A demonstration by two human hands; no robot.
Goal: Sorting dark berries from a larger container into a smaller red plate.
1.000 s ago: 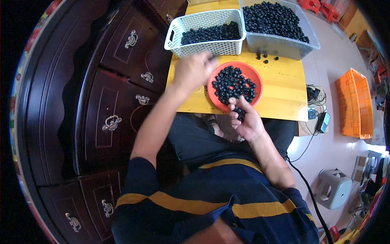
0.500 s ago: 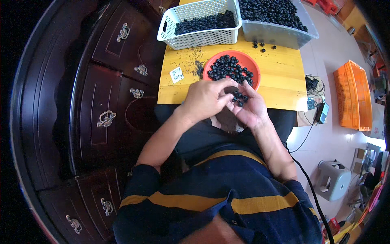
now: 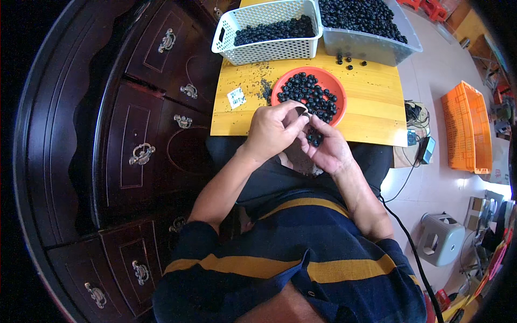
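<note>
My left hand is closed, with thumb and forefinger pinched together at the near edge of a red plastic bowl. A small dark thing shows at those fingertips, too small to make out. Cupped beside it, my right hand holds several round black beads against its curled fingers, and its fingertips meet those of the left. More of the same black beads lie in the bowl, some with a pale ring or hole. My hands partly hide the bowl's near side.
Behind the bowl, a white perforated basket and a translucent bin hold many black beads. Loose beads, dark crumbs and a printed paper square lie on the yellow table. Dark drawers stand left; an orange crate right.
Both hands' fingertips have come together, and the left pinch now shows a small dark thing. The beads in my right hand sit deeper behind its fingers. The view has shifted slightly.
</note>
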